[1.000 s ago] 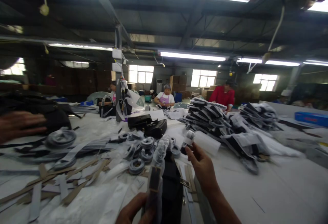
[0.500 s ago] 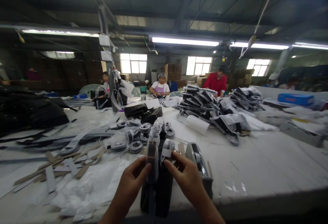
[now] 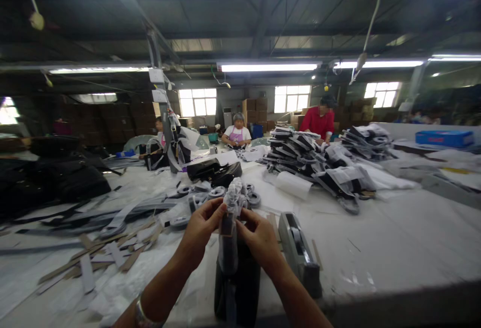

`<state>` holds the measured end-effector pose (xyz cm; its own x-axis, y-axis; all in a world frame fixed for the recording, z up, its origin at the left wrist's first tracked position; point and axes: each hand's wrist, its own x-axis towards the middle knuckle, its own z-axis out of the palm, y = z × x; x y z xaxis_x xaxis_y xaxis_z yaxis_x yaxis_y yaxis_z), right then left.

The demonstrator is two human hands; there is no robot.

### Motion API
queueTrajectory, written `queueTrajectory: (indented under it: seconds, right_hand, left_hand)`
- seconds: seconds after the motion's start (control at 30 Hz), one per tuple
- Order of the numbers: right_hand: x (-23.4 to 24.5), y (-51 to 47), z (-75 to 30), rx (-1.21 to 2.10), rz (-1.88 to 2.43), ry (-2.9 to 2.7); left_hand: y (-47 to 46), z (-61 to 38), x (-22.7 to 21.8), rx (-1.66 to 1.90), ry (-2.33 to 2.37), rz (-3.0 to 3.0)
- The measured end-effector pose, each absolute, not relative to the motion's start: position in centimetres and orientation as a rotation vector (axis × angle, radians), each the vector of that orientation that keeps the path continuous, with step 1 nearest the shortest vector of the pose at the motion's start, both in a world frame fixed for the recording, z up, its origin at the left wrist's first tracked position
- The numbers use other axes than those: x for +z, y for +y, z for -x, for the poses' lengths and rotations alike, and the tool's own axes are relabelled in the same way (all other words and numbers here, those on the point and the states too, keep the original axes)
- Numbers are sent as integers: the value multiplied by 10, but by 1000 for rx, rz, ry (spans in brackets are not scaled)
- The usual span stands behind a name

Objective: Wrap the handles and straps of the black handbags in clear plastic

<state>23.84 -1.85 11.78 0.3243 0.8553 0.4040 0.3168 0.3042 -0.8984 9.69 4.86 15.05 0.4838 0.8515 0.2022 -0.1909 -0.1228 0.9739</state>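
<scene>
A black bag (image 3: 246, 288) stands at the table's near edge, in front of me. Rising over it is a strap wrapped in clear film (image 3: 228, 255), with crumpled white wrapping (image 3: 235, 192) at its top. My left hand (image 3: 203, 230) is closed, thumb and fingers pinching the wrapped strap's upper left side. From the right, my right hand (image 3: 261, 240) has its bent fingers against the same strap, just under the white wrapping. Its fingertips are partly hidden behind the strap. A grey tape dispenser (image 3: 300, 250) sits right of my right hand.
Cardboard strips (image 3: 88, 270) and rolled straps (image 3: 216, 193) lie to the left. Beyond are black bags (image 3: 214, 169) and a high pile of wrapped bags (image 3: 296, 155). A person in red (image 3: 318, 121) and one in an apron (image 3: 236, 135) work across the table.
Both hands have moved up the strap towards the white wrapping. My right hand has left the rolled strap with a white band and come over to the wrapped strap. The view has tilted upward.
</scene>
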Motion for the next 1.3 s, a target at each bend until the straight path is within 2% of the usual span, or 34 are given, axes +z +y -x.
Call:
queueTrajectory:
  seconds: [0.3, 0.73, 1.0, 1.1, 1.2, 1.3]
  right_hand:
    - [130, -7, -248, 765, 996, -1195]
    - [131, 8, -240, 769, 995, -940]
    - [136, 3, -264, 466, 1222, -1265]
    - [130, -5, -294, 337, 1517, -1281]
    - [105, -10, -320, 224, 1824, -1272]
    - [64, -12, -327, 269, 2033, -1311]
  left_hand:
    - [67, -100, 160, 927, 640, -1500]
    - [65, -107, 164, 796, 734, -1527]
    - [56, -107, 161, 856, 673, -1435]
    - [63, -99, 155, 867, 704, -1296]
    - [75, -90, 156, 923, 752, -1152]
    - [85, -87, 161, 1009, 754, -1098]
